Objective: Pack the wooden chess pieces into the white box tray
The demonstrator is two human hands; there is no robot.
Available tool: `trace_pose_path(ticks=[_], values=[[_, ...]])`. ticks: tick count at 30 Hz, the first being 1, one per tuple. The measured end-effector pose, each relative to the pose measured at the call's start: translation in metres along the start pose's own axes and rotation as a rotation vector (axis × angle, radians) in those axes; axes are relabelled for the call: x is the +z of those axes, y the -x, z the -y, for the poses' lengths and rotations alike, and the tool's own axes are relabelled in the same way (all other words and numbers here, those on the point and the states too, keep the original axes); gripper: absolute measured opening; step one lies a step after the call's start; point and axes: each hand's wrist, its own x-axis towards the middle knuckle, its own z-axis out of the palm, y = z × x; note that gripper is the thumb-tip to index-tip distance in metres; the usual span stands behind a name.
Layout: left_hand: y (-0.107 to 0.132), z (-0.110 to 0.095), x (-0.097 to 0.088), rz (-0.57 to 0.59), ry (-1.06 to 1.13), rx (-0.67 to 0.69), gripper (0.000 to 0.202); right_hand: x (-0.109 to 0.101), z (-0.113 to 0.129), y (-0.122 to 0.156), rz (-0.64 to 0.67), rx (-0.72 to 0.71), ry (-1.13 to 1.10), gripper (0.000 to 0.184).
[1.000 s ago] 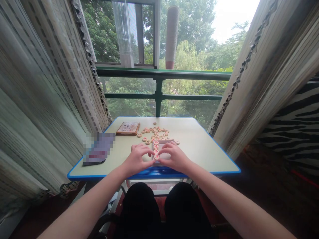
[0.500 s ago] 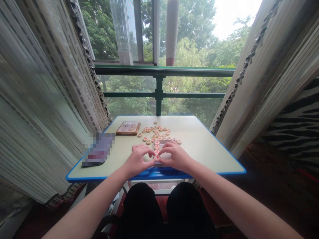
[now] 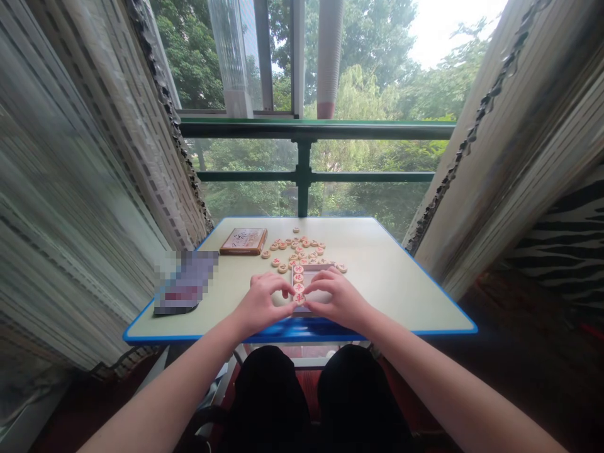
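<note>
Several round wooden xiangqi pieces with red characters (image 3: 298, 277) stand in a column along the left side of a shallow white tray (image 3: 317, 267), near the table's front. My left hand (image 3: 265, 299) is closed from the left, thumb and index finger at the nearest xiangqi piece (image 3: 299, 299). From the right, my right hand (image 3: 338, 296) reaches across the tray, its thumb and index finger pinching at the same piece. My right hand hides much of the tray's inside. Beyond the tray lies a loose scatter of more xiangqi pieces (image 3: 302, 255).
A flat printed box (image 3: 243, 241) lies at the table's back left. Nearer on the left is a blurred-out purple-grey item (image 3: 189, 286). The cream table (image 3: 406, 296) has a blue edge. Curtains (image 3: 113, 176) hang at both sides, and a green railing (image 3: 368, 130) runs behind.
The camera view has shifted slightly. Both hands stay at the near end of the column, with almost no visible movement.
</note>
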Motion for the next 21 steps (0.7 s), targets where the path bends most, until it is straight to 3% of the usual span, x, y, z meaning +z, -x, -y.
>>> trace_pose_path(ticks=[21], values=[[0.0045,-0.0009,-0.0014,-0.011,-0.096,0.079,0.017,-0.0020,-0.0002,-0.0010,0.069,-0.010,0.019,0.011]])
